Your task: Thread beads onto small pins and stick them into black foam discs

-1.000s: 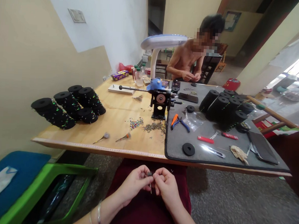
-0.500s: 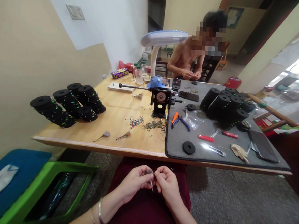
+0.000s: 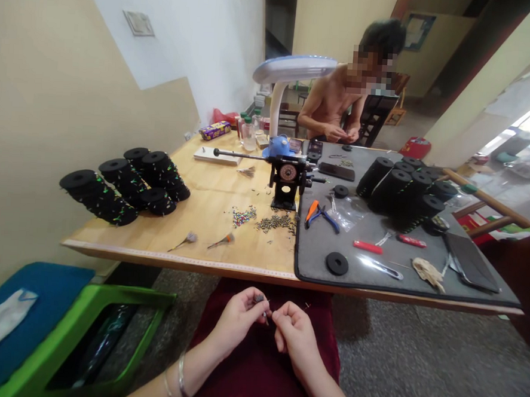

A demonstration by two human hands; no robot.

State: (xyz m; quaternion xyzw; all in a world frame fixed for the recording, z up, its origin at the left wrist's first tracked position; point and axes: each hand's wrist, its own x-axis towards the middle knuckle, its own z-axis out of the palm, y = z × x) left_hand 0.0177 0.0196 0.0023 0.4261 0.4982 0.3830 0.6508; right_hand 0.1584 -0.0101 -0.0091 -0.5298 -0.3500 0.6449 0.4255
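Over my lap, my left hand (image 3: 244, 311) pinches a small grey-headed bundle (image 3: 259, 299) between thumb and fingers; a thin pale end pokes out below. My right hand (image 3: 295, 329) is closed in a pinch close beside it, thumb and forefinger pressed together. Whatever lies in that pinch is too small to make out. Two similar thin bundles lie near the table's front edge, a grey-tipped bundle (image 3: 189, 239) and an orange-marked bundle (image 3: 225, 240). Behind them are a pile of colourful beads (image 3: 245, 216) and a pile of small metal pieces (image 3: 274, 223).
A black hand-cranked winder (image 3: 286, 188) stands mid-table before a lamp (image 3: 277, 112). Black foam spools (image 3: 120, 201) stand left, more spools (image 3: 391, 188) right. Pliers (image 3: 320, 217), a red-handled tool (image 3: 368, 247) and a foam disc (image 3: 337, 263) lie on the grey mat (image 3: 308, 264). Opposite sits a person (image 3: 336, 104).
My hands stay close together over my lap; the left hand has tilted the bundle slightly and the right hand has shifted a little lower. The whole view has drifted slightly.
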